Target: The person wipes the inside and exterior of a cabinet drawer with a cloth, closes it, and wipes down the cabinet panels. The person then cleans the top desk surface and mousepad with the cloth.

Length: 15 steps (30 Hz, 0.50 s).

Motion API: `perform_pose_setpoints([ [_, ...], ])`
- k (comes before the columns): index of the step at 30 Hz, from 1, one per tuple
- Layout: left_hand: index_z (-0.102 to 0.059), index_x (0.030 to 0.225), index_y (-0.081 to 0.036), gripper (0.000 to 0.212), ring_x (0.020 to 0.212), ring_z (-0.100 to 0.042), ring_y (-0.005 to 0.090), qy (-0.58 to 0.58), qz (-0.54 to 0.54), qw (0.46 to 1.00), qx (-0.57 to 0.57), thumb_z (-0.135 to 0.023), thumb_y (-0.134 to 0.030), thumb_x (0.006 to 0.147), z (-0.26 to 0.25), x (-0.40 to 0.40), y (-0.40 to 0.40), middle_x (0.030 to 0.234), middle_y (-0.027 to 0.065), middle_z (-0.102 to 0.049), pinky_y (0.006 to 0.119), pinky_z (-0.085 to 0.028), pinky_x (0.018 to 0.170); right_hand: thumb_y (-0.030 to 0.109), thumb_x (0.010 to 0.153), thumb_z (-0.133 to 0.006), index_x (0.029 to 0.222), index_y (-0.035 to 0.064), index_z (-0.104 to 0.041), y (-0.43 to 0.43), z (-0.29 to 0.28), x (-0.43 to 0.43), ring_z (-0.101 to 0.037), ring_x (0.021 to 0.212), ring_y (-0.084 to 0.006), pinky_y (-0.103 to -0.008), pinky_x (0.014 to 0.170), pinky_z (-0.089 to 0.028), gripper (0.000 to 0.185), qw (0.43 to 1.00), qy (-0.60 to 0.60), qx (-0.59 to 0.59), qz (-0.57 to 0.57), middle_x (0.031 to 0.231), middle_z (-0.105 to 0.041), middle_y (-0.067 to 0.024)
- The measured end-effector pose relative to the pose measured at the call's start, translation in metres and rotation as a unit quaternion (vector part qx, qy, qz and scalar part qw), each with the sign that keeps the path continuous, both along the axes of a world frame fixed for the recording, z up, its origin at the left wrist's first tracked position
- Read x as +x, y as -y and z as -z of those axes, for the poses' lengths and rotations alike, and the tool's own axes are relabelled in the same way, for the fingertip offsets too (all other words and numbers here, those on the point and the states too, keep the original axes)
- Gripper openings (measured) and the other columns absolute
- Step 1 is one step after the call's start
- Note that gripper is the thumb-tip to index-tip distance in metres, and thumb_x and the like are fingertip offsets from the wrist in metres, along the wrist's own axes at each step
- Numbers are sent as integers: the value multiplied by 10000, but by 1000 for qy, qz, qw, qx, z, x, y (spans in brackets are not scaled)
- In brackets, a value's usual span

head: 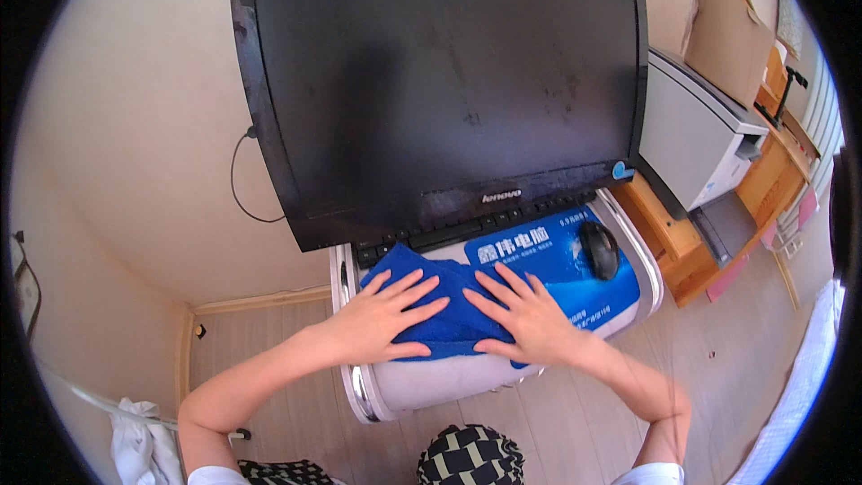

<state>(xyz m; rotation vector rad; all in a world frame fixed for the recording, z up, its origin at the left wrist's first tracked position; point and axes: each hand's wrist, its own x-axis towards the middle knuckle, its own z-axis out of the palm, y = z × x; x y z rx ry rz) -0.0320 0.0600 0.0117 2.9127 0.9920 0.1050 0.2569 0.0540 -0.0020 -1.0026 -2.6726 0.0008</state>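
A dark blue cloth (pixel 448 330) lies spread on the front of a small white computer desk (pixel 431 384). Flat on its left part rests my left hand (pixel 394 313), fingers spread. My right hand (pixel 522 313) lies with spread fingers over the cloth's right edge and the blue printed mouse pad (pixel 606 300) beside it. On the pad's right part sits a black computer mouse (pixel 599 249). Behind the cloth is a black keyboard (pixel 471 225), partly hidden under the lower edge of a large black Lenovo monitor (pixel 451 94). The monitor's dark screen has smudges.
At the right, a white and grey printer (pixel 700 128) stands on a wooden desk (pixel 774 195), with a cardboard piece (pixel 727 40) on top. A thin black cable (pixel 234 178) hangs left of the monitor. White fabric (pixel 145 444) hangs at lower left.
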Motion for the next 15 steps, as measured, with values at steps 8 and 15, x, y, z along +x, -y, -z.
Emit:
perform_pose_setpoints([
  [8, -485, 1418, -145, 542, 1309, -454, 351, 37, -41, 997, 45, -591, -372, 938, -2, 12, 8, 1451, 173, -455, 491, -371, 1060, 116, 767, -688, 1303, 139, -593, -8, 4, -13, -567, 1125, -250, -420, 882, -454, 545, 998, -36, 58, -16, 1247, -616, -84],
  [15, -645, 1155, -84, 334, 997, -613, 283, 133, -76, 978, 141, -623, -101, 821, -9, -6, 18, 1125, 116, -630, 395, -506, 833, 113, 774, -608, 1252, 106, -625, -21, -25, -36, -608, 946, -207, -329, 770, -458, 478, 973, -86, 180, -119, 1139, -641, -70],
])
